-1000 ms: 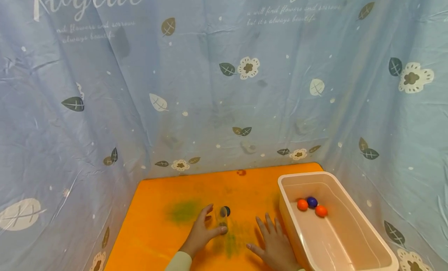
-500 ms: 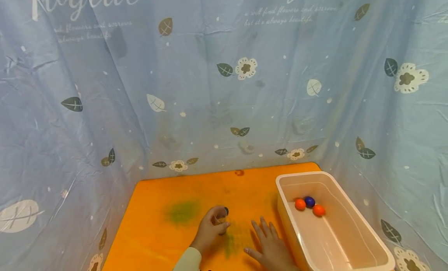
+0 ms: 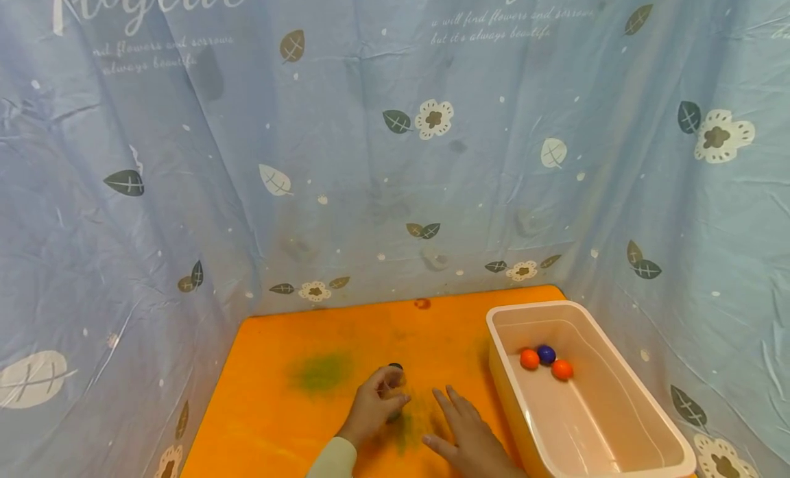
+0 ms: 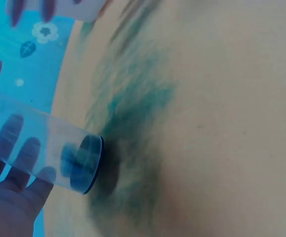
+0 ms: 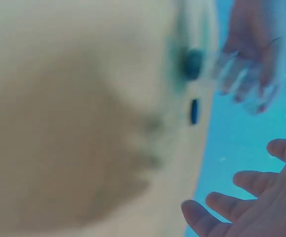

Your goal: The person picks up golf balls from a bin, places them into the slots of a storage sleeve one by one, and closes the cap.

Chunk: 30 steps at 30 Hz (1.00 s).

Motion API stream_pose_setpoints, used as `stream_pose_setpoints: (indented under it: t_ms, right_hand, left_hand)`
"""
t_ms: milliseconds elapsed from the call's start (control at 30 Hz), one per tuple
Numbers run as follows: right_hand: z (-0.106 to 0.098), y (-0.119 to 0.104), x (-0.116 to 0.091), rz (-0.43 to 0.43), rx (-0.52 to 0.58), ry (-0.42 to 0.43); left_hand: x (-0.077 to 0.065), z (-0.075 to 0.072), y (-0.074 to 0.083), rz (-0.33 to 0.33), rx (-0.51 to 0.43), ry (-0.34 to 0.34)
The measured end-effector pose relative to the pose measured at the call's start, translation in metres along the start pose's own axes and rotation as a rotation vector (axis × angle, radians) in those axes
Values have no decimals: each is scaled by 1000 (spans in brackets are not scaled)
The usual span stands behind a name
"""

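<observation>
My left hand (image 3: 368, 406) grips a clear plastic cylinder (image 4: 56, 129), with the fingers round one side and the thumb on the other. The cylinder's dark round end (image 4: 87, 164) faces the tabletop, and a dark blurred shape shows inside near that end. Whether it touches the table I cannot tell. A small dark disc (image 5: 194, 111), perhaps a lid, is on the table beside it; in the head view a dark round edge (image 3: 396, 365) shows just past the left fingers. My right hand (image 3: 472, 437) hovers to the right, fingers spread and holding nothing.
On the right stands a white plastic tub (image 3: 523, 402) holding an orange ball (image 3: 529, 359), a blue ball (image 3: 546, 354) and another orange ball (image 3: 562, 370). The orange table (image 3: 278, 423) bears green smudges. A blue patterned curtain (image 3: 345, 121) encloses the back and sides.
The left hand, spread beside the cylinder a second ago, has curled round it and shifted slightly right. The right hand has drifted a little left, towards the cylinder.
</observation>
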State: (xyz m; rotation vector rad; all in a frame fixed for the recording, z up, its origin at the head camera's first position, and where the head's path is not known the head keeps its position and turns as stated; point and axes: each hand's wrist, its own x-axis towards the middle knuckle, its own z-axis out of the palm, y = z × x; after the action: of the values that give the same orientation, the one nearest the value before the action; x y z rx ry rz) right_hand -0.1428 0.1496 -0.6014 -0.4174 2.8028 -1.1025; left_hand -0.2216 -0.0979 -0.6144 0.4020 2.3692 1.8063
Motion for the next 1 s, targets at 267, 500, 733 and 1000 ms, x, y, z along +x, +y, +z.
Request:
stream_pose_setpoints:
  t_ms: [267, 500, 733, 1000]
  right_hand:
    - [-31, -47, -5, -134, 89, -33]
    - [-73, -80, -8, -245, 233, 21]
    - [-119, -79, 1, -303, 389, 181]
    - [-186, -53, 12, -254, 426, 356]
  left_hand:
    - [-8, 0, 4, 57, 65, -1]
    - [-16, -3, 6, 98, 129, -29]
    - [-26, -5, 10, 72, 134, -53]
    - [-36, -8, 11, 51, 93, -29]
